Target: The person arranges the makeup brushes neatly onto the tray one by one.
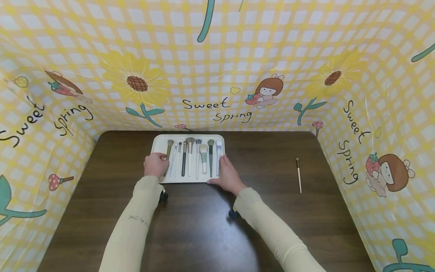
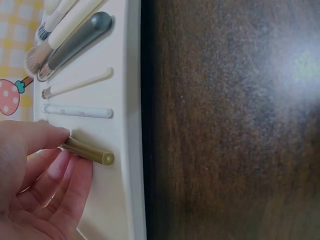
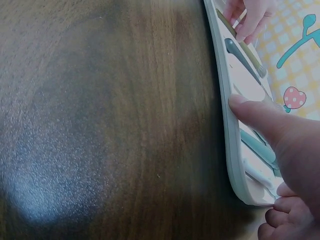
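A white tray [image 1: 159, 143] lies at the back of the table, with several makeup brushes side by side in it. At its left end my left hand [image 1: 156, 165] pinches a makeup brush with an olive handle [image 2: 95, 154] between thumb and fingers. The handle's end points toward the tray's near rim. My right hand [image 1: 231, 177] holds the tray's near right corner, thumb on the front rim [image 3: 227, 130] and fingers curled along the right side. Beside that hand lie a dark green brush [image 1: 210, 158] and a pale lavender-tipped brush [image 1: 219, 147].
A single thin brush with a pale handle [image 1: 299, 175] lies on the dark wooden table [image 1: 265, 158] to the right of the tray. Yellow checked cloth [image 1: 217, 68] with printed flowers and figures stands around the back and sides.
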Tool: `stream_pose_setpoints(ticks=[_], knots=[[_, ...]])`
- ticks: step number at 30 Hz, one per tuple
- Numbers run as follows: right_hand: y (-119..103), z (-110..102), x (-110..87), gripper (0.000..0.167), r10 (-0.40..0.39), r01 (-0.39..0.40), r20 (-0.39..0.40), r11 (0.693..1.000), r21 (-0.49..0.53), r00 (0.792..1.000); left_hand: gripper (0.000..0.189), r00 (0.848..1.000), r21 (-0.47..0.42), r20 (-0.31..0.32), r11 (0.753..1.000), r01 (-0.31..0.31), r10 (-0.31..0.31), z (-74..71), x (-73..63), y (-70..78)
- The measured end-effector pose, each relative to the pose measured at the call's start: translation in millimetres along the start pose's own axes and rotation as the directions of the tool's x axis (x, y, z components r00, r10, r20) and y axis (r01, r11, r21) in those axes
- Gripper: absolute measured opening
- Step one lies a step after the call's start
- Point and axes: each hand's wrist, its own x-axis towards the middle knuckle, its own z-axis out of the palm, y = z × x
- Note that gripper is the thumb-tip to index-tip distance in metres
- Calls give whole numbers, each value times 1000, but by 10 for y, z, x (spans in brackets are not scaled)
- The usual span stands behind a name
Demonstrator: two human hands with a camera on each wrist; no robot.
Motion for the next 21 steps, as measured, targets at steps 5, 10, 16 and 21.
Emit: stream_pose_setpoints(ticks=[5, 10, 16, 21], knots=[[0, 2, 2, 121, 1, -1, 3, 1000, 1, 1000, 40, 999, 4, 20, 999, 35, -35, -37, -28, 19], [8, 12, 0, 121, -8, 8, -7, 1000, 7, 1000, 44, 1000, 7, 0, 1000, 1, -1, -67, -34, -17], [4, 2, -7, 122, -8, 8, -5, 1000, 7, 1000, 47, 998, -44, -57, 998, -35, 32, -123, -73, -42], [-15, -10, -12, 121, -1, 1, 0, 1000, 8, 1000, 54, 992, -86, -96, 992, -90, 82, -177, -120, -77]])
